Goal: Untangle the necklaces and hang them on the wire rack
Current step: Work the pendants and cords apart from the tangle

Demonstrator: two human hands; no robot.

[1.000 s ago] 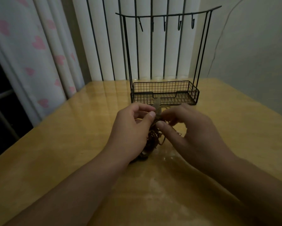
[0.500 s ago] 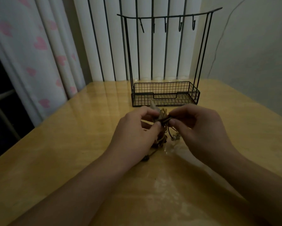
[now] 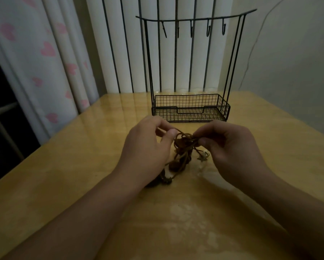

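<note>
A tangled bunch of brown cord necklaces (image 3: 182, 151) with beads and small pale pendants hangs between my hands just above the table, its lower end resting on the wood. My left hand (image 3: 148, 147) pinches a cord at the top left of the tangle. My right hand (image 3: 230, 147) pinches cords at its top right. The black wire rack (image 3: 190, 107) stands just beyond, with a mesh basket at its base and several bare hooks (image 3: 208, 30) on its top bar.
The yellow wooden table (image 3: 82, 166) is glossy; its left edge runs near a pink-heart curtain (image 3: 35, 62). White vertical blinds and a wall stand behind the rack. A thin cable runs up the right wall.
My hands have drawn apart a little, stretching the top of the tangle open. The bunch now hangs lower and longer between them, with more loops showing.
</note>
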